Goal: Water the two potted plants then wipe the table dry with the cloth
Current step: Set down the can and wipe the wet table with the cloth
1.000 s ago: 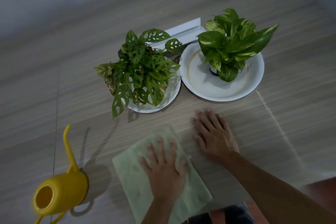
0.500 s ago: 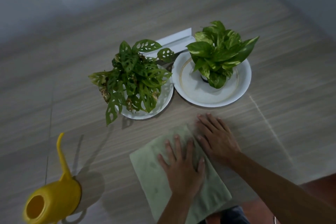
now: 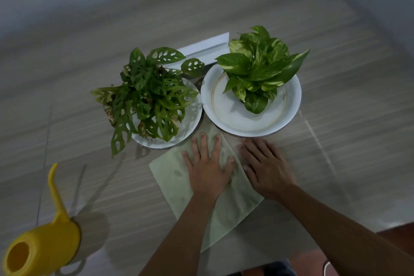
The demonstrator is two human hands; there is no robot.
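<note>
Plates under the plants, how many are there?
2. One white plate sits under the plant with yellow-streaked leaves, on the right. The other plate is left of it, mostly hidden under the plant with holey leaves. No more are visible.

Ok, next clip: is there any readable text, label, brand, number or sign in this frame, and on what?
None: no text can be read anywhere in the head view.
yellow watering can: plain, no label shows.
green cloth: plain, only darker patches.
Two white plates: one has a thin gold ring, no lettering.
White strip behind the plants: blank.
</note>
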